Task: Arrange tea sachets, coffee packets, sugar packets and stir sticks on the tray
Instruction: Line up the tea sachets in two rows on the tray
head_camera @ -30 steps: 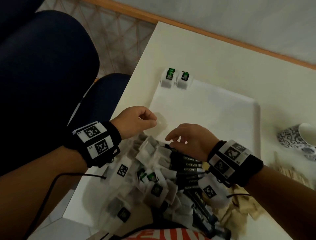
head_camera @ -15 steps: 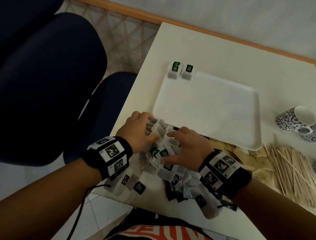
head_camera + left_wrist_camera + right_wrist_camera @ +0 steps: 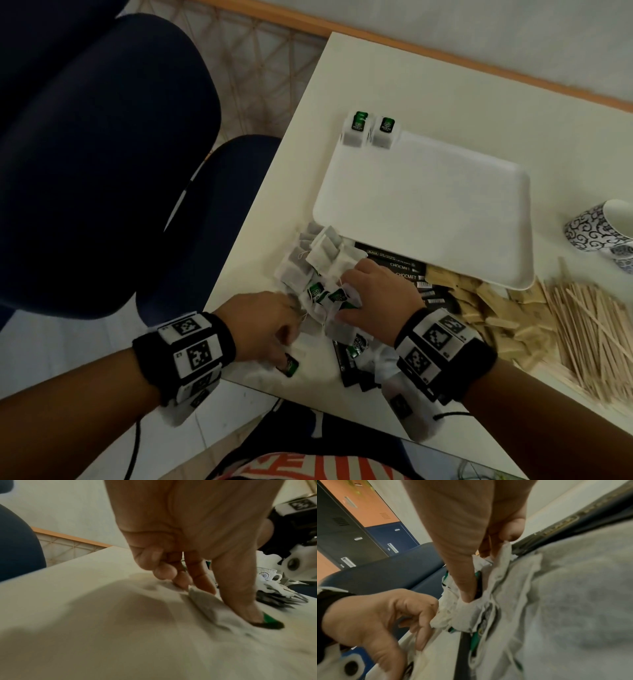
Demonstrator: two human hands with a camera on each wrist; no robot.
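A white tray (image 3: 424,212) lies on the table with two green-tagged tea sachets (image 3: 356,132) leaning at its far left corner. A heap of tea sachets (image 3: 318,263) sits just before the tray's near left corner. My right hand (image 3: 349,301) is on this heap and pinches a crumpled bunch of sachets (image 3: 464,612) between thumb and fingers. My left hand (image 3: 287,339) is nearer the table's front edge, fingers curled down. In the left wrist view its thumb (image 3: 243,608) pins one tea sachet (image 3: 211,605) and its green tag on the tabletop. Black coffee packets (image 3: 397,269) lie under the heap.
Brown sugar packets (image 3: 479,301) and a spread of wooden stir sticks (image 3: 596,339) lie to the right, below the tray. A patterned cup (image 3: 596,229) lies at the right edge. A dark blue chair (image 3: 102,154) stands left of the table.
Both hands came down from the tray's near edge onto the sachet heap. The left hand then drew back toward the table's front edge with one sachet; the right stays in the heap.
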